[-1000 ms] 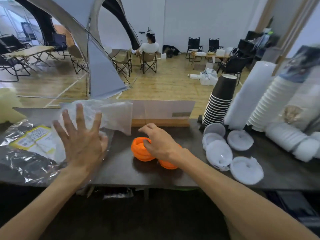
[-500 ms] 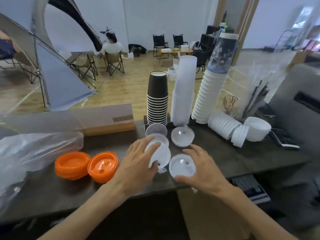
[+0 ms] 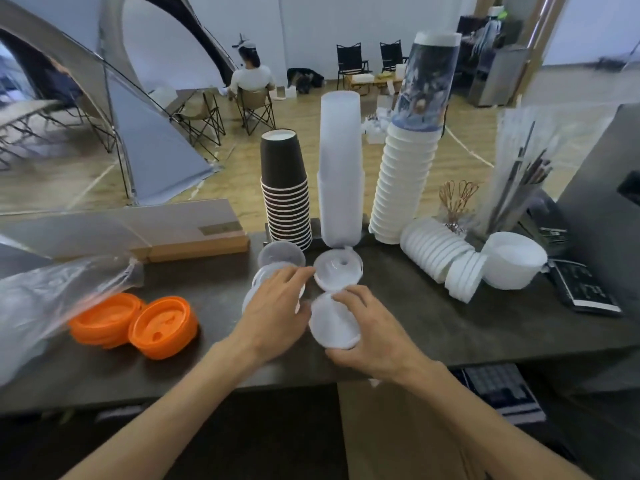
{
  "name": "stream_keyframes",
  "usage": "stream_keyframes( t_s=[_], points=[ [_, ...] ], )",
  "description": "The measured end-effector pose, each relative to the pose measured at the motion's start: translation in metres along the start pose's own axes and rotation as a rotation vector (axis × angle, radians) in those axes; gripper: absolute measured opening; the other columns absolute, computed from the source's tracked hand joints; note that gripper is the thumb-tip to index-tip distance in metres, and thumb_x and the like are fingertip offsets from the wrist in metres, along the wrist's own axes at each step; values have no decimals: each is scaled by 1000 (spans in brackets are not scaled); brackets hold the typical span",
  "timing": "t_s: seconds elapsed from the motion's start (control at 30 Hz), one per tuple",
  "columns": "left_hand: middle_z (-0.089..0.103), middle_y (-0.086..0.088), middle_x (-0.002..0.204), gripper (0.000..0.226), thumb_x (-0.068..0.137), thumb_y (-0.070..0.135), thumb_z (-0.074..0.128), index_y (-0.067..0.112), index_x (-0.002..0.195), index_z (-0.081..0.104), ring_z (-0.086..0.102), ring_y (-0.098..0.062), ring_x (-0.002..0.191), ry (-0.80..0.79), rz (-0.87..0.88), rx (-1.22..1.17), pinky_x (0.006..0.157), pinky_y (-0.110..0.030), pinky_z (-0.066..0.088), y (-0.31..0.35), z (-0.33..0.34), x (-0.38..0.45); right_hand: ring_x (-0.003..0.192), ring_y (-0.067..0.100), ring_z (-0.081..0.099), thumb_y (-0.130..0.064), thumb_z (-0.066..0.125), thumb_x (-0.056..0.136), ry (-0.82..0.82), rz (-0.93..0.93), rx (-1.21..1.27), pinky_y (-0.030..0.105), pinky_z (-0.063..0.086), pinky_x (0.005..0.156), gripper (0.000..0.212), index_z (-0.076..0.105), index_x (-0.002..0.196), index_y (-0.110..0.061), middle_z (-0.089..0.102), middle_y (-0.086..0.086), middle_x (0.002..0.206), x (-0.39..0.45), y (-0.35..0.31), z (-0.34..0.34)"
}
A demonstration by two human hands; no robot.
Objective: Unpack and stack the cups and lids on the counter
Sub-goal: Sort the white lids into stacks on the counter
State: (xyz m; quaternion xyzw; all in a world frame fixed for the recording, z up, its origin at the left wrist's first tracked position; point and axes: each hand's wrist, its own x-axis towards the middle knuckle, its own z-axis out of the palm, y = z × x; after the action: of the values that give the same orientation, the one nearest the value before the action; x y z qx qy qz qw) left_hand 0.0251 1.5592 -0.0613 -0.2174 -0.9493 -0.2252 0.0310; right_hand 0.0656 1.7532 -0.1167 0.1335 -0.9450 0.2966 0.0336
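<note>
Several white plastic lids lie on the dark counter (image 3: 450, 327) in front of the cup stacks. My right hand (image 3: 374, 337) grips one white lid (image 3: 332, 323), tilted up off the counter. My left hand (image 3: 277, 313) rests over another pile of white lids (image 3: 256, 282), fingers curled on them. Two more white lids, one at the centre (image 3: 337, 270) and one to its left (image 3: 280, 256), lie flat behind. Upright behind them stand a stack of black cups (image 3: 284, 188), a wrapped sleeve of clear cups (image 3: 341, 168) and a tall stack of white cups (image 3: 405, 181). Orange lids (image 3: 138, 322) sit at the left.
A crumpled plastic bag (image 3: 52, 292) lies at the left edge. A row of white lids (image 3: 440, 254) and a white bowl (image 3: 512, 259) lie at the right, near bagged straws (image 3: 519, 174). A cardboard box (image 3: 187, 230) lies behind. A person sits on a chair in the room beyond.
My view swung right, from the bag and orange lids to the white lids. Both hands moved onto the white lids; my right hand has tilted one lid up.
</note>
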Motion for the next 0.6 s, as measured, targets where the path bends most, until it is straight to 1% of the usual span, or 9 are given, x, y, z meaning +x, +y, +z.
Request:
stream_keyframes(
  t_s=[0.07, 0.1, 0.17, 0.23, 0.37, 0.43, 0.5, 0.53, 0.6],
  points=[
    [43, 7, 153, 56, 97, 24, 62, 28, 149, 41, 42, -16, 139, 41, -31, -15, 115, -32, 34, 2, -4, 4, 124, 10, 44, -58, 79, 71, 72, 7, 23, 29, 41, 108, 86, 39, 142, -32, 34, -11, 146, 18, 6, -17],
    [43, 7, 153, 56, 97, 24, 61, 28, 149, 41, 42, -17, 138, 52, -35, -13, 114, -33, 34, 2, -6, 5, 124, 13, 45, -57, 79, 72, 100, 4, 14, 31, 41, 109, 86, 39, 143, -30, 36, -8, 146, 32, 8, -26],
    [43, 7, 152, 55, 97, 23, 61, 26, 149, 42, 44, -18, 136, 69, -40, -8, 113, -32, 36, 1, -8, 7, 123, 19, 50, -57, 78, 70, 115, -17, -31, 41, 43, 109, 86, 40, 142, -29, 42, -6, 143, 61, 12, -41],
    [44, 7, 151, 55, 97, 22, 60, 25, 148, 42, 44, -18, 134, 80, -43, -17, 111, -32, 36, 0, -10, 10, 124, 20, 50, -57, 78, 70, 51, -8, -68, 45, 43, 109, 85, 40, 141, -32, 45, -7, 142, 85, 16, -48],
    [44, 9, 149, 55, 96, 24, 62, 29, 147, 42, 45, -16, 132, 99, -34, -47, 108, -32, 38, -12, -12, 6, 128, 19, 47, -60, 78, 71, -91, 17, -141, 44, 37, 113, 89, 37, 145, -33, 43, -8, 145, 104, 32, -43],
    [44, 9, 147, 56, 95, 28, 63, 31, 146, 41, 46, -15, 128, 102, -56, -72, 106, -32, 40, -23, -14, 1, 129, 16, 45, -58, 79, 72, -111, 22, -109, 40, 37, 114, 89, 37, 147, -32, 40, -9, 146, 103, 40, -38],
    [44, 9, 145, 58, 94, 32, 64, 31, 146, 40, 46, -13, 125, 92, -52, -77, 103, -31, 42, -33, -15, -5, 130, 13, 42, -56, 81, 73, -123, 39, -37, 32, 36, 114, 90, 36, 147, -33, 34, -11, 149, 100, 44, -35],
    [43, 9, 146, 61, 93, 36, 65, 32, 147, 39, 45, -12, 125, 75, -47, -75, 104, -31, 42, -37, -16, -7, 130, 11, 42, -56, 82, 72, -115, 48, -10, 29, 36, 114, 91, 36, 147, -33, 32, -12, 149, 99, 44, -33],
    [37, 11, 151, 71, 90, 45, 68, 33, 150, 33, 40, -11, 133, 10, -46, -64, 110, -33, 40, -43, -18, -10, 127, 10, 43, -57, 84, 70, -79, 68, 10, 24, 36, 110, 90, 39, 144, -33, 32, -11, 148, 96, 43, -31]
  ],
)
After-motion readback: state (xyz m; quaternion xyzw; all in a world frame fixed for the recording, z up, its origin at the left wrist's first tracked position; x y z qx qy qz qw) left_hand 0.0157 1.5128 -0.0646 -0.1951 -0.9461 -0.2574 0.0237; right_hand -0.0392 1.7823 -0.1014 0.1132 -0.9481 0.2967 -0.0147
